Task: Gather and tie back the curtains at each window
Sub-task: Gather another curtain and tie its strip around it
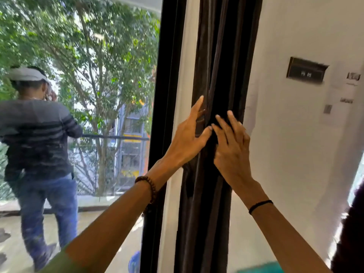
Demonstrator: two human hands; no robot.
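Under fingers [198, 107] — left hand [187, 141], right hand [232, 154] — curtain [222, 46]

dark plaque [305, 70]: it is hanging on the white wall [295, 144] and showing two pale groups of characters; the second is reading roughly as "05", while the first is blurring too much to tell.
upper paper label [353, 76]: it is sitting on the same wall, right of the plaque, carrying dark print that is smearing beyond reading.
lower paper label [346, 100]: it is showing one short dark line, also unreadable.
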